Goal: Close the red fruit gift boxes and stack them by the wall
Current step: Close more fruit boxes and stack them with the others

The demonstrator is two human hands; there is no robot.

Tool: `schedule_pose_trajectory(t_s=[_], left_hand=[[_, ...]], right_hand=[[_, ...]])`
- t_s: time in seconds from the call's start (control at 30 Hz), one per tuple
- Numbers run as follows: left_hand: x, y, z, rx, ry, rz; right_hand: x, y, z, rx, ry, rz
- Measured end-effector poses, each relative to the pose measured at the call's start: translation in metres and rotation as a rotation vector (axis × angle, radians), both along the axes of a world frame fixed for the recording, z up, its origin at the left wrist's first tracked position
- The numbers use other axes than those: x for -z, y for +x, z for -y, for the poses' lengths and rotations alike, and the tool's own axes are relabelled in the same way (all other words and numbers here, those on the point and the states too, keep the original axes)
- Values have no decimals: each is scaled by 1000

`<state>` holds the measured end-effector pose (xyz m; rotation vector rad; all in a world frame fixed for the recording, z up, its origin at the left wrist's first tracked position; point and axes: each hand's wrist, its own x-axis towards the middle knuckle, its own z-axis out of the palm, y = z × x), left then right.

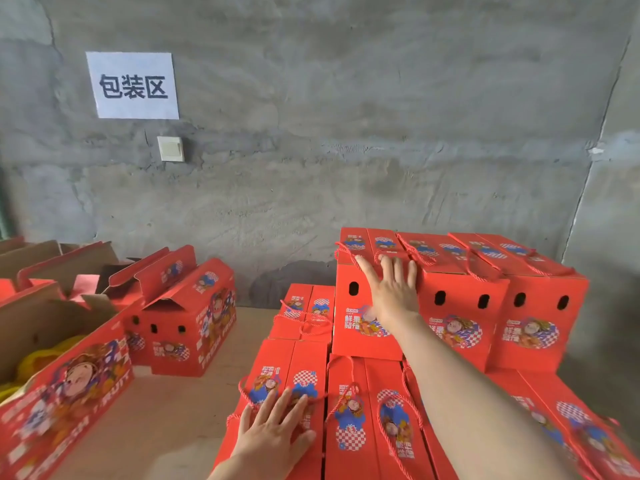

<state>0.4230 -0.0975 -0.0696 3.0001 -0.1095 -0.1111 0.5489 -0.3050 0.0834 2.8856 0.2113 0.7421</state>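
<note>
Closed red gift boxes with rope handles are stacked against the grey wall (pixel 346 133) on the right. My right hand (pixel 393 289) rests flat, fingers spread, on the front top edge of the upper-left stacked box (pixel 356 327). Two more closed boxes (pixel 464 306) stand beside it in the top row. My left hand (pixel 273 431) lies flat and open on the lid of a lower closed box (pixel 284 362) near me. At the left, an open red box (pixel 187 323) stands with its flaps up, and another open box (pixel 65 393) shows yellow netted fruit inside.
A white paper sign (pixel 132 85) and a light switch (pixel 170 148) are on the wall. Brown cardboard cartons (pixel 52 261) sit at the far left. Bare tan tabletop (pixel 166 403) shows between the open boxes and the stack.
</note>
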Motion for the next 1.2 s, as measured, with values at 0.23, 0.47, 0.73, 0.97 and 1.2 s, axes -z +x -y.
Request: schedule_pose_trajectory(t_s=[0.23, 0.47, 0.73, 0.97, 1.2], left_hand=[[0, -3, 1, 2, 23, -7], [-3, -6, 2, 1, 34, -16], [-15, -55, 15, -21, -33, 132], [-45, -164, -28, -158, -842, 496], [-8, -322, -176, -562, -860, 498]], right_hand=[[35, -7, -11, -21, 136, 67], [19, -19, -16, -56, 235, -131], [64, -132, -80, -260, 430, -269], [76, -217, -127, -521, 528, -177], [121, -306, -237, -752, 404, -430]])
